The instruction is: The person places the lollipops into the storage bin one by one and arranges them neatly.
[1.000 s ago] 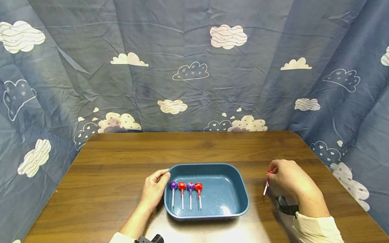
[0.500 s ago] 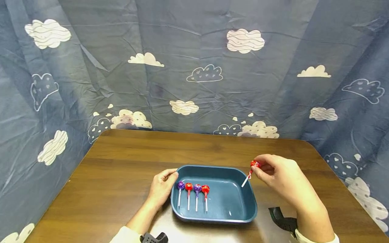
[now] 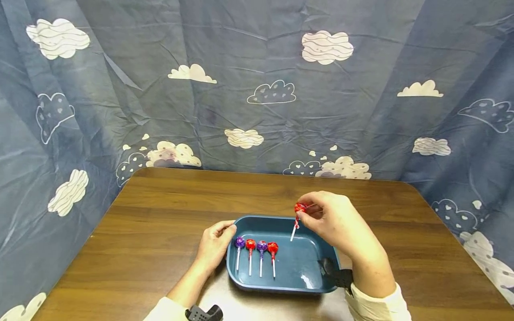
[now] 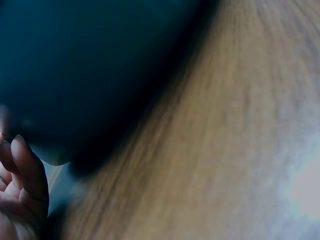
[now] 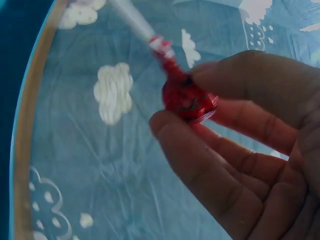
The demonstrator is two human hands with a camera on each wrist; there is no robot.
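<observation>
A red-wrapped lollipop (image 3: pixel 300 208) is pinched by its candy head between the thumb and fingers of my right hand (image 3: pixel 335 223), its white stick pointing down over the tray. The right wrist view shows the lollipop (image 5: pixel 187 100) close up. My left hand (image 3: pixel 214 246) grips the upper left rim of the blue tray (image 3: pixel 283 290). Inside the tray's left half lie a purple lollipop (image 3: pixel 239 242), a red lollipop (image 3: pixel 250 244), another purple lollipop (image 3: pixel 262 246) and another red lollipop (image 3: pixel 272 248), in a row with sticks toward me. In the left wrist view, the left hand's fingers (image 4: pixel 30 170) show at the tray's edge.
The tray stands on a brown wooden table (image 3: pixel 160 209). Behind the table hangs a grey-blue curtain (image 3: pixel 261 67) with white clouds. A black wrist strap (image 3: pixel 339 274) on the right arm overlaps the tray's right side in the head view.
My right hand has lifted the red lollipop off the table right of the tray and carried it left until it is over the tray. The left hand has stayed on the rim.
</observation>
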